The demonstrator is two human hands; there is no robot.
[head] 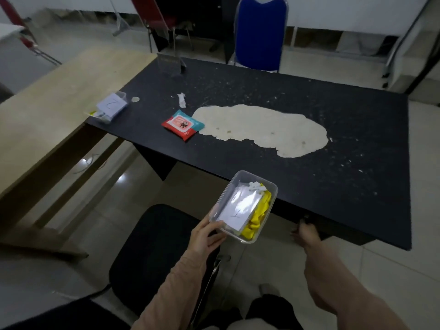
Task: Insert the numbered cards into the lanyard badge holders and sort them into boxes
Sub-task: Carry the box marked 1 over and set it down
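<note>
Here, a black bench (309, 96) flecked with white chips fills the middle of the head view. A pale wooden bench (59, 98) is butted against its left end. A broad worn patch (262, 127) of cream-coloured surface spreads across the black bench's centre. Beyond its far edge stands a blue chair (260, 32), and before its near edge, on the tiled floor, sits a black seat (154, 246).

Just off the black bench's near edge, a clear box (245, 239) is held in the air. The left grip (207, 236) clasps its nearest corner, with the thumb over the rim and the fingers curled beneath, so the box reaches away from the grip toward the bench. Inside, a white card (234, 214) marked "1" lies on top, and a yellow lanyard (258, 220) is bunched along its right side.

The right grip (304, 232) reaches to the black bench's near edge, to the right of the box and apart from it. Its fingers are lost in shadow there, so it cannot be told whether they are spread or curled.

On the black bench, a red-and-teal wipes packet (182, 125) lies touching the left tip of the worn patch. A second box (110, 106), showing a card marked "2", sits at the bench's left end. A paper scrap (182, 100) lies a little beyond the wipes packet.
</note>
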